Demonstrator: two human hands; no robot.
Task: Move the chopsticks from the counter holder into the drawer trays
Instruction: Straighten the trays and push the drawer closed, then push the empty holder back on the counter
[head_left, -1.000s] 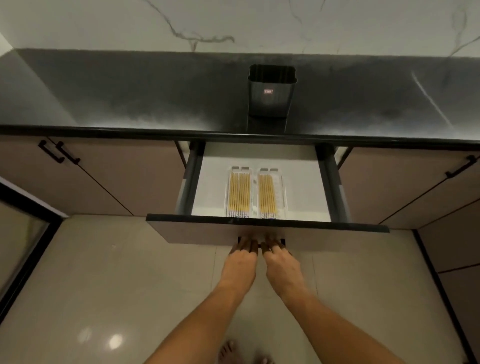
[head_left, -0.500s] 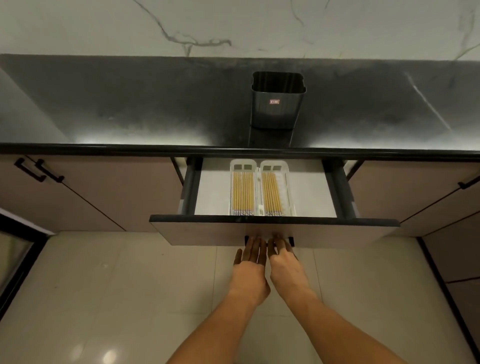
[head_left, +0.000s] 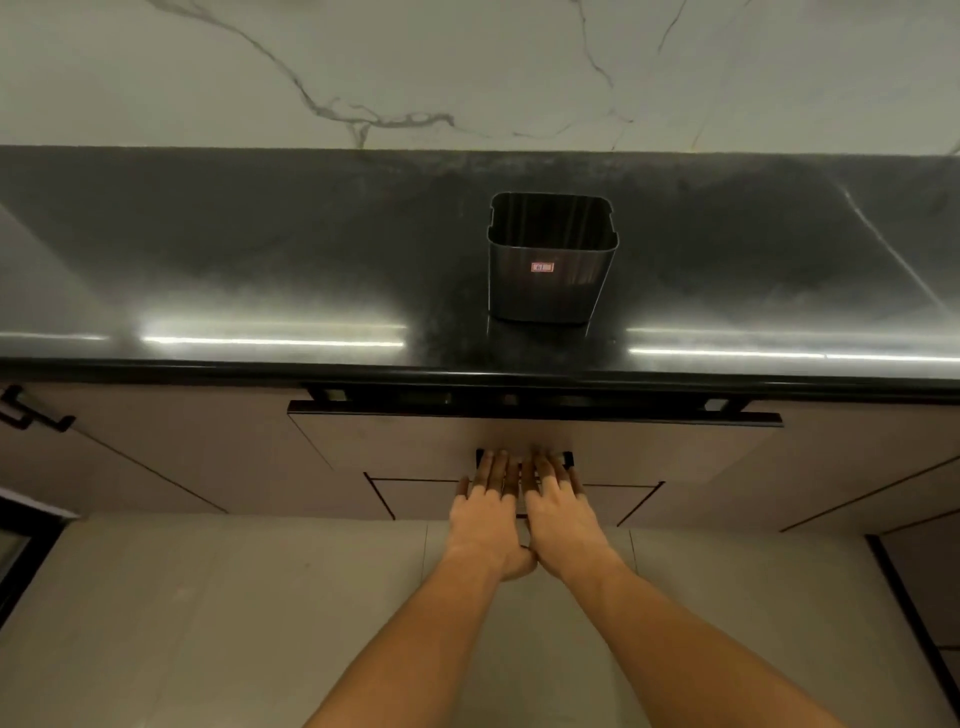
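The dark metal counter holder (head_left: 551, 270) stands upright on the black counter (head_left: 260, 270), and its inside looks empty. Below it the drawer (head_left: 405, 441) is pushed almost fully in, leaving only a narrow dark gap under the counter edge. The trays and chopsticks are hidden inside. My left hand (head_left: 485, 512) and my right hand (head_left: 558, 512) lie flat side by side against the drawer front, fingers spread over its black handle (head_left: 569, 458). Neither hand holds anything.
Cabinet doors with black handles (head_left: 31, 415) flank the drawer on the left, and more cabinet fronts run to the right. A lower drawer front (head_left: 415, 496) sits beneath my hands. Pale floor tiles (head_left: 208, 623) lie below, and a marble wall rises behind the counter.
The drawer has slid from wide open to nearly shut under both flat hands. The trays with chopsticks have gone out of sight, and the camera has moved closer to the counter.
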